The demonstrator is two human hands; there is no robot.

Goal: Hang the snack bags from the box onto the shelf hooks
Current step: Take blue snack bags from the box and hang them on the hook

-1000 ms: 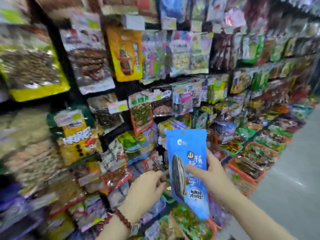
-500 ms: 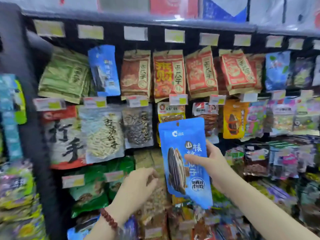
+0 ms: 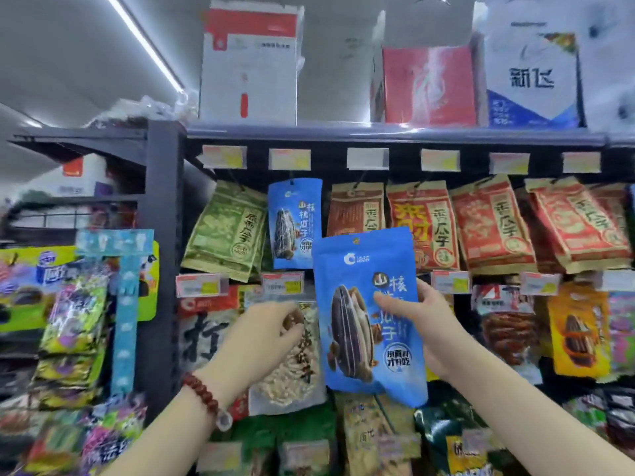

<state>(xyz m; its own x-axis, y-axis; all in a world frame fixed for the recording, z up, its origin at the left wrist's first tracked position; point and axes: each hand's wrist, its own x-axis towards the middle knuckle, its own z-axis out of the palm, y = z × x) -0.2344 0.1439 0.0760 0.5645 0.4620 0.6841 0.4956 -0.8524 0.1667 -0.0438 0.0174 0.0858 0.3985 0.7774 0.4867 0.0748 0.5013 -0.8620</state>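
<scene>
My right hand (image 3: 424,324) grips a blue sunflower-seed snack bag (image 3: 364,334) by its right edge and holds it upright in front of the shelf. A matching blue bag (image 3: 294,223) hangs on a hook in the top row, just up and left of the held one. To the left of the held bag, my left hand (image 3: 264,333) hovers with curled fingers and nothing visibly in them, in front of a clear bag of pale seeds (image 3: 292,376). A bead bracelet sits on that wrist.
The top row also holds a green bag (image 3: 226,231) left of the blue one and several red and brown bags (image 3: 494,225) to the right. Price tags (image 3: 290,159) line the shelf rail. Cartons (image 3: 249,63) stand on the top shelf. A black upright post (image 3: 163,255) bounds the bay.
The view has swung up from the lower aisle to the top shelf row. Both hands and the blue bag have risen toward the hanging blue bag.
</scene>
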